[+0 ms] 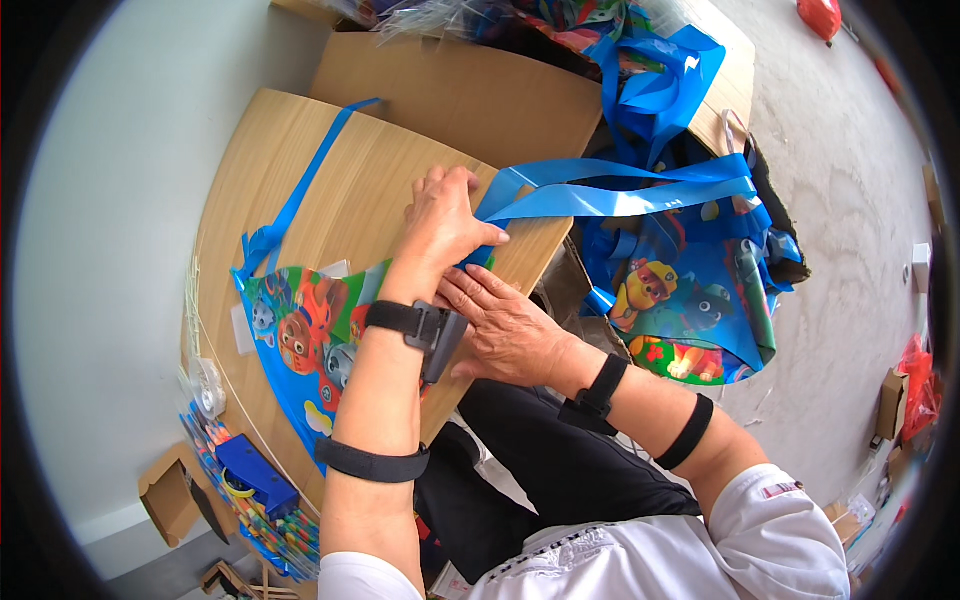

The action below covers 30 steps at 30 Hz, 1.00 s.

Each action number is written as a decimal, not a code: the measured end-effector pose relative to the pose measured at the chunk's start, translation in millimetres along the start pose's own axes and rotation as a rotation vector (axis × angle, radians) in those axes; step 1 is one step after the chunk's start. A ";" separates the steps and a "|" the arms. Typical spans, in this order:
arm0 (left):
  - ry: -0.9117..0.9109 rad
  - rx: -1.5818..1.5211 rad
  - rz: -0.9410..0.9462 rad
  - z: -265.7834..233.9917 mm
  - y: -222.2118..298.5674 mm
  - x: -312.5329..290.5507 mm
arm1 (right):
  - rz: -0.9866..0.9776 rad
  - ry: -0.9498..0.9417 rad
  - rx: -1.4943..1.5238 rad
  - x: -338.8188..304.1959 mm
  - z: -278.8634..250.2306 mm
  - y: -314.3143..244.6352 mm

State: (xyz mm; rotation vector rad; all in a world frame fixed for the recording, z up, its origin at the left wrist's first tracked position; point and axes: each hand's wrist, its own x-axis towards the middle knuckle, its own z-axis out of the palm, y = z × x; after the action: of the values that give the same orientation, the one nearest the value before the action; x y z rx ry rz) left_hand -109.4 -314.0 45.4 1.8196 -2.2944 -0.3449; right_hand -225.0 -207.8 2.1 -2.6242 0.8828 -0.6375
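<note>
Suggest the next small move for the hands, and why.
Probably have the right hand press down the near end of the long, glossy blue plastic strip while the left hand steadies it: both hands sit close together there, and the strip runs off the edge of the pale wood-grain table, so it could tug loose. Their exact grip is hidden.

Multicol. cartoon sheet w/ blue edge, flat on tbl.

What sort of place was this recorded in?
Possibly a small workshop or home assembly corner: a wooden table with a cartoon-printed sheet on it, a bundle of similar printed material beside it, and a large cardboard box beyond.
</note>
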 end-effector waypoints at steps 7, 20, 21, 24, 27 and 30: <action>0.101 -0.150 0.027 20.9 0.2 11.7 | -0.032 0.022 0.049 1.0 8.0 -0.8; -0.962 -0.925 0.232 -62.4 41.3 -20.8 | -0.011 0.018 0.398 -16.6 43.5 12.4; -1.025 -0.814 0.341 -78.9 42.7 -33.4 | 0.033 0.067 0.832 -18.5 51.4 11.2; -0.928 -0.493 0.439 -122.4 36.2 -86.9 | 0.048 0.163 0.765 1.0 9.4 6.6; -1.024 -0.216 0.063 -155.9 -9.7 -153.8 | -0.094 0.096 -0.005 2.7 -1.5 1.1; -0.886 -0.364 -0.097 -164.3 -70.9 -244.3 | -0.105 0.105 -0.028 -0.8 7.2 7.8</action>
State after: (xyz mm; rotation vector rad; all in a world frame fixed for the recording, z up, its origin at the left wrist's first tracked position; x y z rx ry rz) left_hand 59.9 -101.7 179.5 1.7803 -2.3498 -1.7482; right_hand -225.8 -212.3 -7.5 -2.6975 0.7927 -0.8017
